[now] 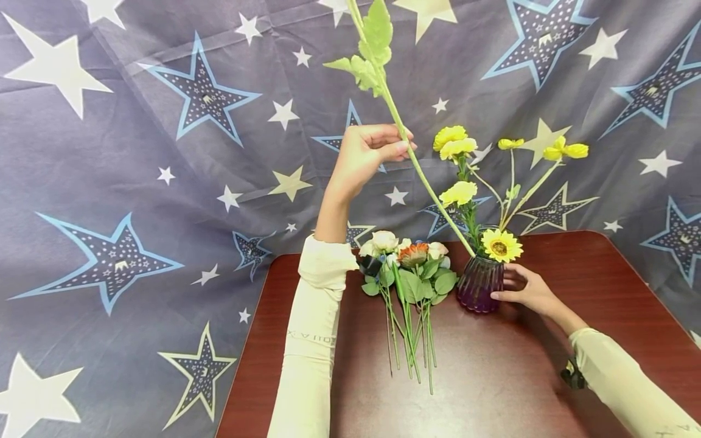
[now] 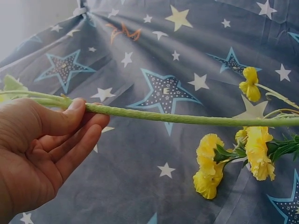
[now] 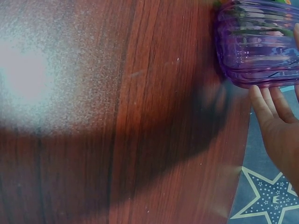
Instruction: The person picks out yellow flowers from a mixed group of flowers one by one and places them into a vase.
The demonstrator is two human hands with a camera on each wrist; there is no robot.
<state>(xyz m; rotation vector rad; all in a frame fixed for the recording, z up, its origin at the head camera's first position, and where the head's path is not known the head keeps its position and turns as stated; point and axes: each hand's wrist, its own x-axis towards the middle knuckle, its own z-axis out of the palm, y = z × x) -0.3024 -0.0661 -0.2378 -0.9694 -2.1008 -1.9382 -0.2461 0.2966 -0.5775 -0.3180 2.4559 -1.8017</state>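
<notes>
Between thumb and fingers my left hand (image 1: 362, 157) pinches a long green flower stem (image 1: 429, 182) with leaves. The stem slants down to the right, and its lower end meets the rim of a ribbed purple glass vase (image 1: 477, 287); whether the tip is inside cannot be told. Its top lies beyond the head view. My right hand (image 1: 530, 293) holds the vase from the right side, thumb in front; in the right wrist view its fingers (image 3: 264, 105) touch the glass. Yellow carnations (image 1: 459, 193), a small sunflower (image 1: 501, 244) and thin-stemmed yellow blooms (image 1: 565, 149) stand in the vase.
Left of the vase, a bunch of artificial flowers (image 1: 418, 283) with white and orange heads lies on the brown wooden table (image 1: 465, 389), stems toward the front. Behind the table hangs a grey star-patterned cloth (image 1: 219, 164).
</notes>
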